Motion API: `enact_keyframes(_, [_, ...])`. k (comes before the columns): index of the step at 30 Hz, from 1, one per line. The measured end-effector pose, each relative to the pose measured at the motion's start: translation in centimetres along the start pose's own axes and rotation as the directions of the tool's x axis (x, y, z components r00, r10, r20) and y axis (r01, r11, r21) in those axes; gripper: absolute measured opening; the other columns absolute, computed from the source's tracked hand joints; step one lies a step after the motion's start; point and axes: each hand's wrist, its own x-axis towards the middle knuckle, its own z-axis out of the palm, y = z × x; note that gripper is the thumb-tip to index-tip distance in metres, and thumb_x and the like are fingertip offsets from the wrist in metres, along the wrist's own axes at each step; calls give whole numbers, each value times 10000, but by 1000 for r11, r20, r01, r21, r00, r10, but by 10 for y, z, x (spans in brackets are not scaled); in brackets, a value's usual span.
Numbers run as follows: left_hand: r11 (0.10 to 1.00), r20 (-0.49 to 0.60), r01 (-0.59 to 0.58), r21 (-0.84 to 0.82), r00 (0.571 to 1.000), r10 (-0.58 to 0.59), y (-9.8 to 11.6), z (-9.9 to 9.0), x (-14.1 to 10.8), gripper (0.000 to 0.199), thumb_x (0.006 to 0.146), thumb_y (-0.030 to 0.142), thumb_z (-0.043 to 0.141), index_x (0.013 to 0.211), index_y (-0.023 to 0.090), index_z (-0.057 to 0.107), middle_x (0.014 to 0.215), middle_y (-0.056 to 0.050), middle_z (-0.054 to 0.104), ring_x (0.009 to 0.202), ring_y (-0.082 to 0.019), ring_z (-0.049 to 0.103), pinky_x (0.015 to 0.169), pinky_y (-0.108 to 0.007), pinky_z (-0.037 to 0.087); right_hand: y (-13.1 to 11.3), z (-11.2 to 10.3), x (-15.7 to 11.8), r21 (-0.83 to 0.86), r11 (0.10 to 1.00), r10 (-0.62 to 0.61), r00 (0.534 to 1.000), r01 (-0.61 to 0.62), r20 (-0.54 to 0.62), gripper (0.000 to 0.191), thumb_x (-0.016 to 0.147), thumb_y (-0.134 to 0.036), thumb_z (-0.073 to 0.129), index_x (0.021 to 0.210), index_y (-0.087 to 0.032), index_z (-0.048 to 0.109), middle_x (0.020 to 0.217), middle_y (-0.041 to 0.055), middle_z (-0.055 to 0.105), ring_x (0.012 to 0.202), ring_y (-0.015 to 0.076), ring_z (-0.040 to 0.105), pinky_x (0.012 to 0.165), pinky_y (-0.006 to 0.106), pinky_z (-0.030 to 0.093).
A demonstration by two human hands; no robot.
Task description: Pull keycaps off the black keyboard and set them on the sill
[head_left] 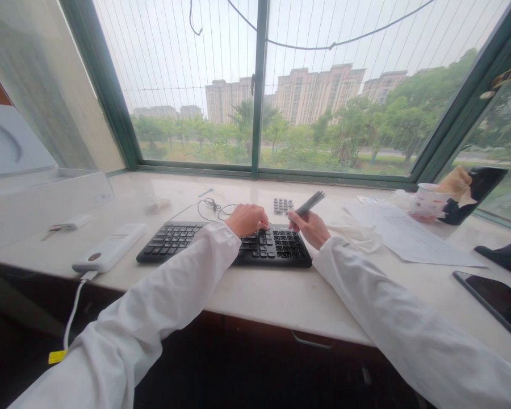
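Left fingers: the left hand's fingers (259, 225) curve down onto the keys near the middle of the keyboard, spread slightly and gripping nothing.

Right fingers: the right hand's fingers (297, 221) are closed around a slim dark pen (310, 203), which tilts up and away above the keyboard's right end.

Hands: the left hand (246, 220) touches the keys; the right hand (309, 228) sits just beside it, at the keyboard's far edge. White sleeves (153, 301) run back to the lower corners.

Keyboard: a black keyboard (174, 241) lies flat on the surface (281, 292), at centre.

Just beyond: a small numeric keypad (283, 205) sits past the keyboard, near a tangled dark cable (210, 208).

Left of frame: a white power bank (108, 247) lies beside the keyboard, with a white cable (74, 307) hanging over the edge. Keys on a white fob (68, 223) lie farther left, by a large white box (46, 210).

Right of frame: a crumpled tissue (357, 236) lies near the right hand, then printed paper (413, 236), a patterned cup (428, 203), and a dark tablet or phone (498, 301) at the edge.

Top of frame: a green-framed window (259, 85) looks out on trees and tall buildings.
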Motion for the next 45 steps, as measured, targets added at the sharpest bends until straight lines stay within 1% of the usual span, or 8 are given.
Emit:
enact_keyframes(8, [1000, 18, 19, -16, 1000, -18, -3, 5, -1, 326, 878, 503, 529, 1023, 298, 737, 1022, -43, 722, 906, -216, 657, 792, -311, 475, -3, -8, 1, -135, 990, 29, 999, -33, -35, 465, 842, -590, 523, 661, -175, 632, 733, 63, 703, 731, 193, 625, 735, 304, 425])
enact_keyframes(13, [998, 55, 21, -57, 998, -18, -8, 4, 0, 308, 867, 489, 554, 1032, 302, 735, 1052, -28, 728, 960, -213, 658, 839, -308, 475, -3, -11, 3, -145, 989, 22, 998, -30, -58, 470, 862, -580, 475, 609, -192, 556, 616, 22, 630, 656, 175, 578, 722, 302, 395])
enact_keyframes(19, [995, 90, 54, -79, 995, -47, -10, 3, 0, 281, 865, 457, 566, 1000, 292, 749, 961, -11, 748, 885, -201, 673, 808, -289, 480, -5, -11, 1, -149, 988, 30, 998, -37, -47, 479, 868, -589, 442, 607, -196, 528, 584, 16, 596, 615, 168, 548, 693, 302, 381])
enact_keyframes(24, [998, 74, 21, -65, 997, -16, -8, 6, 1, 289, 879, 448, 551, 1055, 300, 725, 966, -20, 746, 882, -200, 676, 796, -282, 478, -4, -10, 1, -174, 985, 15, 999, -21, -36, 501, 888, -574, 423, 561, -200, 492, 631, 32, 634, 666, 175, 578, 702, 297, 383])
enact_keyframes(28, [999, 53, -14, -45, 998, 17, -7, 8, 0, 294, 895, 434, 535, 1130, 311, 663, 985, -19, 740, 885, -209, 674, 783, -295, 477, -3, -9, 1, -160, 987, 9, 999, -16, -43, 472, 894, -545, 440, 592, -196, 540, 665, 31, 663, 698, 177, 605, 722, 292, 391])
enact_keyframes(32, [992, 59, -72, -103, 995, 78, -1, 8, 0, 314, 882, 462, 566, 1150, 313, 629, 994, -2, 736, 869, -193, 672, 766, -282, 472, -2, -8, 1, -164, 986, -10, 999, 2, -52, 471, 896, -544, 444, 606, -191, 558, 665, 32, 669, 691, 173, 612, 718, 289, 397])
enact_keyframes(37, [967, 47, -174, -186, 981, 186, 8, 4, -2, 209, 867, 456, 596, 992, 319, 692, 944, 46, 740, 840, -163, 669, 743, -258, 465, -5, -6, -2, -188, 982, -44, 998, 35, -44, 421, 890, -512, 467, 628, -195, 556, 587, 6, 624, 609, 155, 585, 671, 279, 398])
enact_keyframes(45, [969, 11, -214, -124, 976, 217, 14, -3, -4, 158, 865, 349, 610, 917, 305, 752, 981, 18, 740, 870, -160, 669, 776, -249, 485, -20, 6, -14, -311, 943, -130, 991, 118, -19, 371, 883, -464, 469, 612, -213, 504, 501, -18, 583, 535, 152, 573, 601, 265, 382])
